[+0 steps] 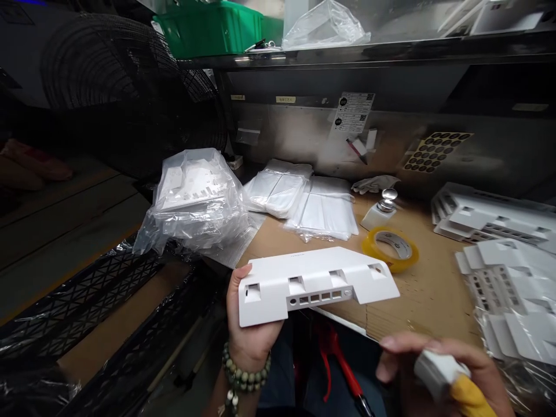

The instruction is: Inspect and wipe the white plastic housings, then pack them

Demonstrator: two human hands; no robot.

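Note:
My left hand (249, 333), with a beaded bracelet at the wrist, grips the left end of a white plastic housing (321, 272). The housing has square notches and a row of port openings along its front. At the lower right, my right hand (447, 370) is slightly blurred and holds a small white object with a yellow part (471, 397); what it is cannot be made out. A roll of yellow tape (410, 249) lies just behind the housing's right end. Near the tape stands a white bottle (377, 217) with a metal top.
Bagged white parts (191, 191) sit at the left, beside stacks of clear bags (324, 205). More white housings (516, 284) are piled at the right. A shelf (347, 53) with a green bin (212, 29) spans the back. Red-handled pliers (345, 368) hang below the table's edge.

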